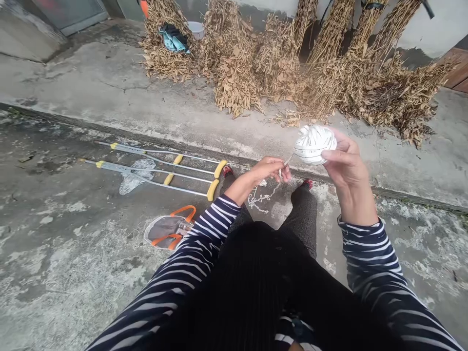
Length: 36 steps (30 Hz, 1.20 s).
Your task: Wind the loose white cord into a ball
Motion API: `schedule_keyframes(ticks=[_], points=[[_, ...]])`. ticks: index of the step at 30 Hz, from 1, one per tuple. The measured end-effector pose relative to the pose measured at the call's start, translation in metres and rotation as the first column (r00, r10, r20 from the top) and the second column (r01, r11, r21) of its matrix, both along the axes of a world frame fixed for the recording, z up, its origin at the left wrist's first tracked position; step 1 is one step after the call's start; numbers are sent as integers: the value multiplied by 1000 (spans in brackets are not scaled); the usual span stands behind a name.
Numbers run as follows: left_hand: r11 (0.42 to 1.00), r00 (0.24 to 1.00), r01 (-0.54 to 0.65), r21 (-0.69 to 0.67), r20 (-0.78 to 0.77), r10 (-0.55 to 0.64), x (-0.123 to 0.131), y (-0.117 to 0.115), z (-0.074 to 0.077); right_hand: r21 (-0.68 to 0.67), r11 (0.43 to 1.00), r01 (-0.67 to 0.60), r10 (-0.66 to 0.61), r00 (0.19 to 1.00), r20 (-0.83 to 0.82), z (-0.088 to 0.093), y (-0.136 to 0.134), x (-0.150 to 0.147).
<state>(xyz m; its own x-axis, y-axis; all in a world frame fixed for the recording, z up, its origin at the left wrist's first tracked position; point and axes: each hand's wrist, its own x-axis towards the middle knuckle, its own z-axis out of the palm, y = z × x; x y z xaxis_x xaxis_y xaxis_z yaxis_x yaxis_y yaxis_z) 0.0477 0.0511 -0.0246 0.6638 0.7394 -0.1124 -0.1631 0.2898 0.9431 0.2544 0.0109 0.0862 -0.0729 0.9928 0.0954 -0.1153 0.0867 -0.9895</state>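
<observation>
In my raised right hand (347, 161) is a ball of white cord (313, 144), its strands wound round and round, with a thin dark line across them. My fingers and thumb grip it from the right side. A strand runs from the ball down to my left hand (271, 169), whose fingers are pinched round it. Below that hand the loose cord (263, 199) hangs in a crinkled tangle between my legs, above the concrete. Part of the tangle is hidden behind my left hand and wrist.
Two crutches (175, 170) with yellow pads lie on the ground to the left, beside crumpled clear plastic (137, 176). A bag with orange handles (166, 233) is nearer. Beyond the low concrete step (109, 105), bundles of dried stalks (237, 73) lean along the wall.
</observation>
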Motion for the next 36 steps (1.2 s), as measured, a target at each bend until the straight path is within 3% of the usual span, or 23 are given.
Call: schedule_keyframes(ticks=[5,10,15,19,24,28,30,32,34,36], points=[[988,988,-152,1,-37,152,-2,17,-11,14,1000,-6,6,999,31,3,-7,-6],[995,995,-99,11,-15,99,-5,19,-30,53,998,16,-18,999,28,14,-17,-7],[999,999,-4,-41,-34,2,-6,-13,-52,246,959,138,-148,989,22,31,-7,1],[996,996,-24,-84,85,31,-8,-38,-43,175,975,139,-145,989,18,29,5,6],[999,998,-23,-45,57,25,-15,-50,-24,125,968,216,-216,976,-17,19,13,10],[994,996,-86,-70,-1,86,-23,-49,-38,104,973,207,-208,978,0,19,12,17],[982,971,-189,-15,-154,184,-25,-40,-49,43,978,206,-206,978,-21,20,9,16],[931,883,-354,95,-295,366,-22,-28,-52,2,989,151,-151,988,-14,20,4,11],[865,824,-470,174,-266,501,-13,-16,-44,-22,996,83,-83,997,4,19,0,3],[852,855,-490,185,-90,512,1,-6,-25,-45,998,33,-32,999,21,16,-3,-7]])
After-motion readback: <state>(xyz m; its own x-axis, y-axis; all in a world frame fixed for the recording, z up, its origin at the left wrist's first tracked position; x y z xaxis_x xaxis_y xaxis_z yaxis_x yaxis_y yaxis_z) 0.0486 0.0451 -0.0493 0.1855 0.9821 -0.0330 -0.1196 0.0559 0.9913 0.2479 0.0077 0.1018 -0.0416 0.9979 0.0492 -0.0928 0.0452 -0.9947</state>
